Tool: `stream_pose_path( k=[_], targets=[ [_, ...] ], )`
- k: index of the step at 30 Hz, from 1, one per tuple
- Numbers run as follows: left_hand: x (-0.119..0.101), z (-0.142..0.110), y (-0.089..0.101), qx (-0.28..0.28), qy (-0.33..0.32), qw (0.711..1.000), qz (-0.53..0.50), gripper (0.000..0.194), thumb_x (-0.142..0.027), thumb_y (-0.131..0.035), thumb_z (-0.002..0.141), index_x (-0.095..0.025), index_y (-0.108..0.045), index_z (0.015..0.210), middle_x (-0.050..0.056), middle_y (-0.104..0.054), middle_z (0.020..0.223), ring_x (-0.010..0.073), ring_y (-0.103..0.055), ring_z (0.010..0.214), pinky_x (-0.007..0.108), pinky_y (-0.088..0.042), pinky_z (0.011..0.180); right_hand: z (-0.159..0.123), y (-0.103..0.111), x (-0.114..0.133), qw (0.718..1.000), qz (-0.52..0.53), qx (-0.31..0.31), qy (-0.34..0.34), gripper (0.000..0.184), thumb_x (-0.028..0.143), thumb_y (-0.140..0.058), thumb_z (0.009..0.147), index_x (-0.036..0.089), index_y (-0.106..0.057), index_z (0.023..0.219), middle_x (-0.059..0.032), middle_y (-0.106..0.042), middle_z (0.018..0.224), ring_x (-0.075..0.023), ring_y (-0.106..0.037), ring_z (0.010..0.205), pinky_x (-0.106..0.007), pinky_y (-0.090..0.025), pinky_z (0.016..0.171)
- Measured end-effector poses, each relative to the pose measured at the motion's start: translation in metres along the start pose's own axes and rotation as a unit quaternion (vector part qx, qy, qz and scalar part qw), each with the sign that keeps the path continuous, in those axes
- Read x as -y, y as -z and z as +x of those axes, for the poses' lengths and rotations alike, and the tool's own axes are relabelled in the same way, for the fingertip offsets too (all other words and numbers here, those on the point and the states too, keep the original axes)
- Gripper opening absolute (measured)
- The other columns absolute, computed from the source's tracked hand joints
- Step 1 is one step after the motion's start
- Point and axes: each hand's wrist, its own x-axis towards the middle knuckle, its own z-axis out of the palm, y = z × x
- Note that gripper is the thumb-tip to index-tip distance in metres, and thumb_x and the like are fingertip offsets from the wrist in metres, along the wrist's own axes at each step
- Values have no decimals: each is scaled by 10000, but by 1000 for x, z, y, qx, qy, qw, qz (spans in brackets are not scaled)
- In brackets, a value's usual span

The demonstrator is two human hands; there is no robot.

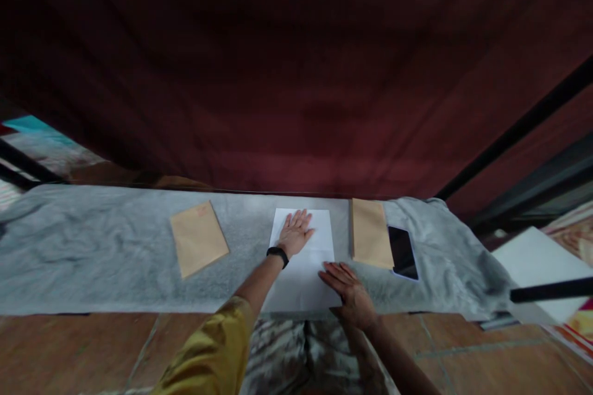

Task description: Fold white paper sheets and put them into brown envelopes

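A white sheet of paper (319, 237) with faint fold creases lies on the grey cloth in front of me. My left hand (295, 236), with a black band on its wrist, rests flat on the upper part of the sheet, fingers spread. At the sheet's lower right edge is my right hand (346, 290), its fingers stretched out and the fingertips on or beside the paper. Neither hand grips anything. To the right stands a stack of brown envelopes (373, 234), and to the left lies one brown envelope (199, 239) at an angle.
A dark-screened tablet or phone (403, 252) lies against the envelope stack. The grey cloth (115, 247) covers a long narrow surface. Behind it hangs a dark red curtain (278, 105). At the far right are black bars (514, 129) and a white panel (546, 268).
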Motion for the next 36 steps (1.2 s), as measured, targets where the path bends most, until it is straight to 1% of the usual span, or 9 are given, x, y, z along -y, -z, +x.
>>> stream_pose_path(
  k=[3, 6, 11, 14, 18, 21, 24, 30, 36],
  targets=[
    [22, 2, 7, -1, 36, 999, 9, 589, -452, -310, 1060, -178, -404, 1574, 99, -380, 1641, 265, -271, 1557, 495, -208, 1273, 1, 1, 0, 1000, 16, -4, -1, 765, 408, -723, 807, 229, -509, 1519, -133, -449, 1594, -326, -419, 1479, -589, -255, 1253],
    [42, -12, 11, -10, 51, 999, -5, 568, -414, -323, 1054, -174, -432, 1556, 98, -409, 1624, 260, -301, 1546, 498, -225, 1272, 1, 0, -1, 999, 30, -27, -3, 736, 389, -724, 815, 234, -527, 1506, -134, -495, 1562, -325, -460, 1452, -595, -287, 1242],
    [74, -76, 18, -44, 16, 986, -159, 525, -173, -338, 963, -199, -609, 1412, 57, -568, 1515, 170, -487, 1436, 420, -368, 1229, 2, -5, -5, 994, 60, -88, -10, 554, 287, -648, 886, 274, -602, 1437, -85, -603, 1473, -274, -546, 1386, -553, -369, 1221],
    [83, -122, 30, -24, 3, 966, -258, 582, -78, -360, 869, -261, -697, 1308, 21, -681, 1380, 159, -574, 1355, 429, -435, 1191, 3, -10, -8, 989, 83, -125, -18, 487, 217, -610, 898, 285, -652, 1378, -62, -650, 1420, -256, -579, 1352, -547, -402, 1204],
    [74, -150, 45, -23, 19, 957, -287, 504, -114, -529, 852, -285, -708, 1291, 49, -692, 1360, 214, -589, 1343, 474, -469, 1157, 5, -11, -8, 984, 95, -148, -22, 417, 229, -586, 932, 294, -681, 1332, -50, -682, 1376, -253, -610, 1314, -561, -413, 1194],
    [59, -149, 47, -49, 37, 958, -279, 347, -186, -632, 847, -274, -767, 1154, 73, -737, 1275, 247, -608, 1317, 502, -469, 1146, 5, -8, -5, 983, 95, -153, -21, 364, 272, -546, 975, 301, -696, 1305, -44, -697, 1354, -254, -618, 1302, -561, -416, 1191],
    [46, -148, 43, -82, 84, 942, -313, 208, -302, -605, 897, -245, -793, 968, 76, -781, 1151, 251, -661, 1225, 473, -500, 1102, 1, -7, 0, 977, 117, -173, -43, 348, 332, -480, 1021, 302, -707, 1282, -51, -723, 1305, -261, -640, 1266, -536, -478, 1140],
    [29, -180, 41, -99, 177, 903, -379, 376, -545, -566, 893, -215, -744, 857, 45, -778, 878, 228, -716, 843, 338, -577, 815, -8, -15, 7, 960, 160, -211, -94, 338, 390, -501, 1005, 271, -689, 1260, -72, -750, 1220, -265, -695, 1159, -457, -568, 1027],
    [24, -192, 52, -123, 222, 874, -414, 430, -602, -582, 852, -195, -720, 848, 34, -752, 828, 218, -676, 785, 299, -539, 739, 14, -18, 8, 953, 173, -229, -98, 312, 353, -515, 964, 262, -698, 1200, -76, -764, 1163, -267, -721, 1085, -441, -596, 957]
  ],
)
